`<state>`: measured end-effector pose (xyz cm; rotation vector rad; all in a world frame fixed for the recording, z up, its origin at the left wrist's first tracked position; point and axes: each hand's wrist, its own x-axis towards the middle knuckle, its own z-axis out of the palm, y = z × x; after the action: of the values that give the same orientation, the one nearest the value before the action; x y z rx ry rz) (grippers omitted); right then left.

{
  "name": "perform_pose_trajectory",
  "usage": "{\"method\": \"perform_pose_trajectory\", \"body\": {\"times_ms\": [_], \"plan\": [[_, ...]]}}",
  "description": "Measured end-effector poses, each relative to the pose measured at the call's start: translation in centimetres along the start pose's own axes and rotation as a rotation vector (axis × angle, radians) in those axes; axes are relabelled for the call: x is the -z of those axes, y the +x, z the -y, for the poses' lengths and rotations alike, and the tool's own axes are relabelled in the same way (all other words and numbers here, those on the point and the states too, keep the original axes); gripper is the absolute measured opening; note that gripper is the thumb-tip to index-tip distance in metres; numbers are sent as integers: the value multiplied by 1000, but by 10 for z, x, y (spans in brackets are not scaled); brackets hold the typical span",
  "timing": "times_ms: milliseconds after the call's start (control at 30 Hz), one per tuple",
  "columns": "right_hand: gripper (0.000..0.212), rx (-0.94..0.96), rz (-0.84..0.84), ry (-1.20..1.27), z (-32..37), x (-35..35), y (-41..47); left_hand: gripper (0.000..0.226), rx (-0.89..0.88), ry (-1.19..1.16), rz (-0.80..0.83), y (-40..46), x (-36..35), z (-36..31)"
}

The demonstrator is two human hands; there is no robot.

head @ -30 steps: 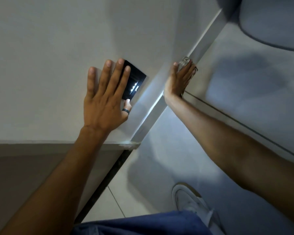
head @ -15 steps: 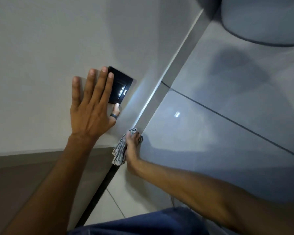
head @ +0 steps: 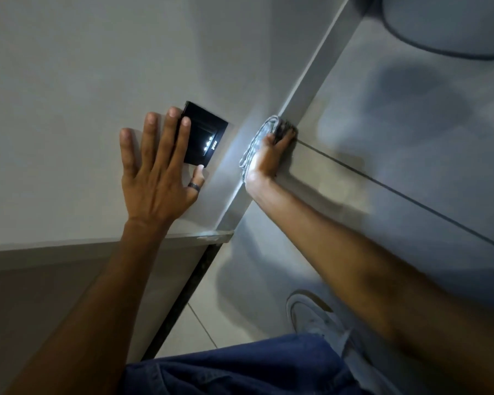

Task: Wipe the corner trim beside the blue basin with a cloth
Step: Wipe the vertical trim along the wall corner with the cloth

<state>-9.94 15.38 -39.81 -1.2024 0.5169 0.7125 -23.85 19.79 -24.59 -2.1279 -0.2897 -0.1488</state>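
Observation:
A pale corner trim (head: 311, 75) runs diagonally from the upper right down to the lower middle, between a white wall and a grey tiled wall. My right hand (head: 268, 158) presses a grey striped cloth (head: 268, 129) against the trim about halfway along it. My left hand (head: 157, 172) lies flat on the white wall with fingers spread, its fingertips on a black wall light (head: 204, 138) that is lit. The blue basin (head: 451, 24) shows at the top right corner, partly cut off.
A grout line (head: 411, 201) crosses the grey tiled wall to the right of the cloth. A grey skirting (head: 54, 252) runs along the wall's base. Below lie the floor tiles, my white shoe (head: 314, 317) and my blue trouser leg (head: 240, 369).
My right hand has slid the cloth up the trim from near the skirting to about level with the wall light. My left hand stays on the wall beside the light.

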Motion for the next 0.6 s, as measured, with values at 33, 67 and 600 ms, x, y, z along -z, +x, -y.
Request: {"method": "perform_pose_trajectory", "body": {"times_ms": [33,67,600], "plan": [[58,-2,6,-31,-5,3,-1,84,6,-4,0,1,0,0],[56,-6,26,-97,-14,8,-4,85,10,-5,-2,2,0,0],[77,-146,373,-365,-66,13,-68,89,-14,7,-48,6,-1,0]]}}
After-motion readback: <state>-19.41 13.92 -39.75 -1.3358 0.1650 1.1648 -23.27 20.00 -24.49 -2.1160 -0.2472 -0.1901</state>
